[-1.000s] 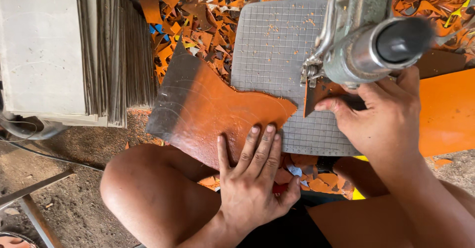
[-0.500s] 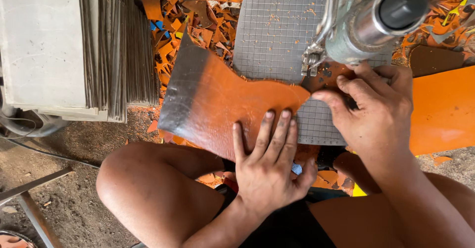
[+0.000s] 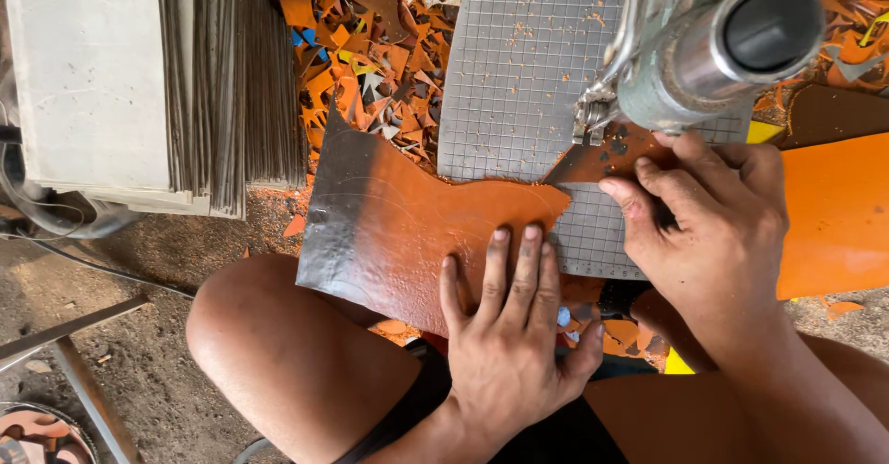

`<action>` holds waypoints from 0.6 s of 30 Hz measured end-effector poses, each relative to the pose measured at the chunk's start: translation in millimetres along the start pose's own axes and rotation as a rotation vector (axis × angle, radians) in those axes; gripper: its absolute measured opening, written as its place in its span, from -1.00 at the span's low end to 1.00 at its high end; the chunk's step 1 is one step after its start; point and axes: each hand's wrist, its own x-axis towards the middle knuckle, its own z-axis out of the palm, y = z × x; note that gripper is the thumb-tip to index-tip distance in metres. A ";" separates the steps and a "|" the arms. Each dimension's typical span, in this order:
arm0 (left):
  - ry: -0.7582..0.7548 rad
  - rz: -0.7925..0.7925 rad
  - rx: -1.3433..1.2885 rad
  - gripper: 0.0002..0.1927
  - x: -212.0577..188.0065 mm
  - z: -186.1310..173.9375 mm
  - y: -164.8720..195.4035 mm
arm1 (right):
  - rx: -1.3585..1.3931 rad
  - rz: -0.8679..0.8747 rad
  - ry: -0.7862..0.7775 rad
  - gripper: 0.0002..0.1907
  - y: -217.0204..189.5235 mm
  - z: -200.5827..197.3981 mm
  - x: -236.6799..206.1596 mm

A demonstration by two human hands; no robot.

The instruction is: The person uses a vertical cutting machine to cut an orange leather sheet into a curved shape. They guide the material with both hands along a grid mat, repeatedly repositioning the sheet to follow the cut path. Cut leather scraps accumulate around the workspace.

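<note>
1. My left hand [image 3: 514, 334] lies flat on the orange sheet [image 3: 407, 228], fingers [image 3: 528, 260] stretched out and close together, pressing down rather than clamped on anything. They sit at the sheet's near edge, just short of the gridded mat [image 3: 519, 84].
2. My right hand [image 3: 713, 232] rests on the mat's near right corner, fingers curled together over a small dark orange piece [image 3: 602, 160] right below the cutting machine [image 3: 704, 56]. Whether those fingers pinch the piece or only press it, I cannot tell.
3. The sheet lies half on the mat and half off its left side, over my left knee [image 3: 269, 353], with its pointed tip [image 3: 556, 203] reaching toward the machine's foot.
4. To do this step well, I judge that I should keep the left palm flat and steady so the sheet does not lift off the mat, feed slowly, and keep the right fingertips clear of the foot, which stands very near them.
5. The blade or needle under the machine's foot is hidden by the metal body, so the exact cutting point is unclear.
6. Beyond the mat lies a heap of orange scraps [image 3: 370, 47]; left of it stands a stack of grey sheets [image 3: 222, 84], cut off at the top.
7. The larger orange panel [image 3: 833, 214] right of the mat runs out of view.
</note>
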 end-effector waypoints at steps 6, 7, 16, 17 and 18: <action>0.022 0.044 -0.008 -0.22 13.3 -2.3 -2.4 | -0.006 0.020 0.006 -0.75 -2.4 2.8 -2.1; 0.025 0.050 -0.015 -0.21 14.9 -2.3 -2.5 | -0.016 0.021 0.005 -0.75 -3.0 2.7 -3.1; 0.045 0.053 -0.035 -0.26 28.0 -1.1 -5.6 | -0.002 0.058 -0.017 -0.77 -0.7 3.3 -0.5; 0.031 0.057 -0.042 -0.26 22.8 -3.5 -4.0 | -0.027 0.049 -0.028 -0.76 2.5 3.0 1.1; 0.031 0.056 -0.037 -0.26 17.6 -4.7 -2.6 | -0.048 0.037 -0.050 -0.75 4.1 3.1 1.3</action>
